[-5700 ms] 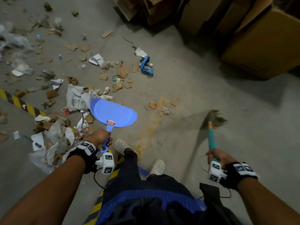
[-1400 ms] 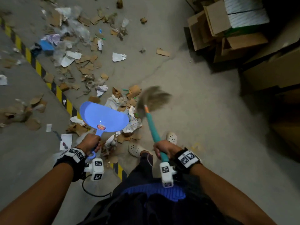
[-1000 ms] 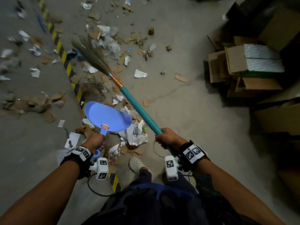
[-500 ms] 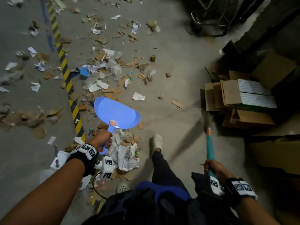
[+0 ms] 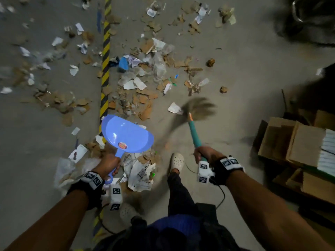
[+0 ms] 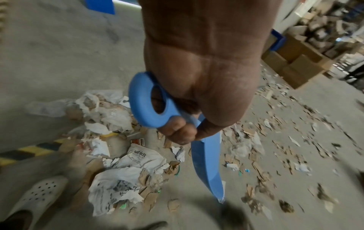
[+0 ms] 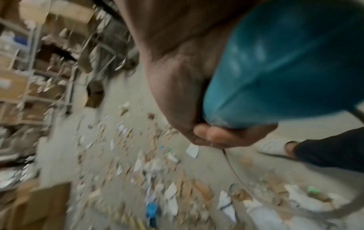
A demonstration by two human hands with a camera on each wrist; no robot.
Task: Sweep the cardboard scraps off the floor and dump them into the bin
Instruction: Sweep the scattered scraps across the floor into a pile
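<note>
Your left hand [image 5: 108, 164] was wrapped tight round the handle of the blue dustpan [image 5: 126, 134], fingers [image 6: 181, 132] curled under it near the ring end, and the pan hung out in front of you above the floor [image 5: 244, 73], not resting on anything. Your right hand [image 5: 205, 154] had its fingers [image 7: 214, 135] closed round the teal handle of the broom [image 5: 194, 122] — the bristle end was just a blur low over the concrete, right beside a white paper scrap [image 5: 174, 108].

The scraps [image 5: 145, 96] were all on the floor: a thick scatter of brown cardboard bits mixed with torn paper and clear plastic ahead of you, mostly right of the yellow-black tape line [image 5: 104, 69], with more scattered left of it. A closer heap of crumpled printed paper [image 5: 139, 172] and cardboard sat just below the dustpan, between your left hand and your white clog [image 5: 176, 161].

Off to your right there were stacked boxes [image 5: 293, 142], well apart from the litter. Couldn't make out a bin in any view. The right wrist view was too smeared to tell much beyond the grip.
</note>
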